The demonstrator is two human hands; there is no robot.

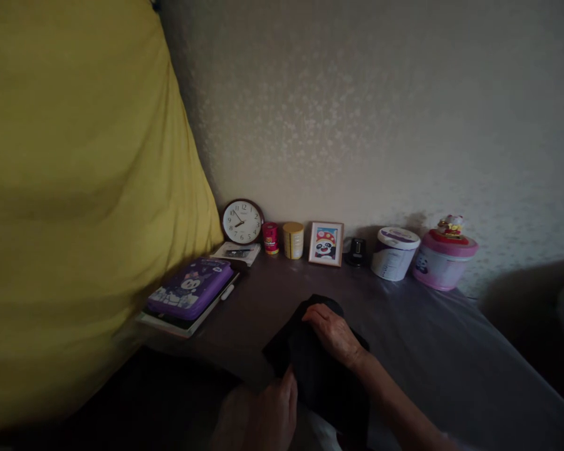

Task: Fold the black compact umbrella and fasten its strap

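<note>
A dark, black piece of cloth (329,382) is bunched up at the front of the table, its exact kind too dark to make out. My right hand (333,332) lies over its upper part with the fingers bent around the fabric. Lower down, my left hand (277,407) pinches the cloth's left edge between thumb and fingers. The lower end of the cloth drops toward the bottom of the view, and a pale patch shows beneath it.
Along the wall stand a round clock (242,222), a red can (271,239), a yellow-lidded tin (293,241), a framed panda picture (326,244), a small black object (356,252), a white tub (395,257) and a pink tub (439,266). A purple case (190,291) lies left, beside a yellow curtain (84,207).
</note>
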